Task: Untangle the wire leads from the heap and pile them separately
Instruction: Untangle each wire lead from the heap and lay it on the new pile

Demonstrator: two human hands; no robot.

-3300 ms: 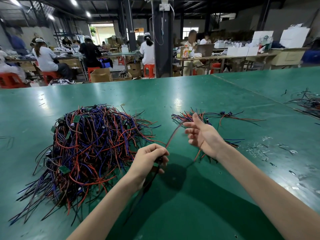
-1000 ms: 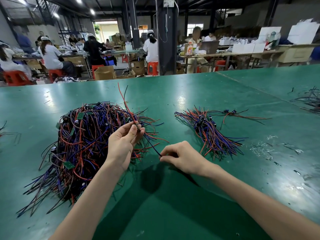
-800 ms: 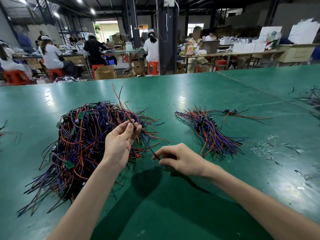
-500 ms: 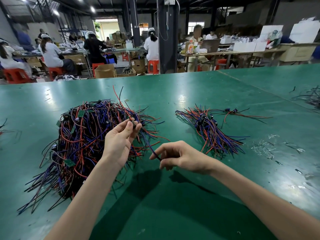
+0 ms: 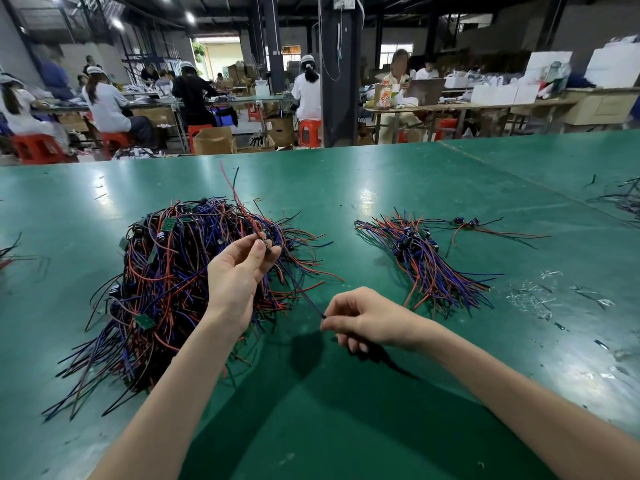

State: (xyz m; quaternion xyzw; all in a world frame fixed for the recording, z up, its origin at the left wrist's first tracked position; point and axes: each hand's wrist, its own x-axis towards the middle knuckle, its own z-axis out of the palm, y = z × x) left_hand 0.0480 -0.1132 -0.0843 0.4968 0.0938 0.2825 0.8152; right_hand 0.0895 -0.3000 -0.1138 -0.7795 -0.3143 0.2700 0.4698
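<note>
A workshop floor beyond a wide green table.

The green table (image 5: pixel 346 181) fills the near and middle ground, meeting a second green table (image 5: pixel 554 157) along a seam at far right; clear plastic scraps (image 5: pixel 530 297) lie on its right side. Behind its far edge rises a dark pillar (image 5: pixel 337 81). A worker in white (image 5: pixel 308 95) sits just left of the pillar on a red stool (image 5: pixel 309 131), and another worker in white (image 5: pixel 107 105) sits at far left. A cardboard box (image 5: pixel 213 140) stands on the floor between them. White boxes (image 5: pixel 498 93) line a wooden bench (image 5: pixel 450 108) at far right, and ceiling lights (image 5: pixel 189 17) glow overhead.
</note>
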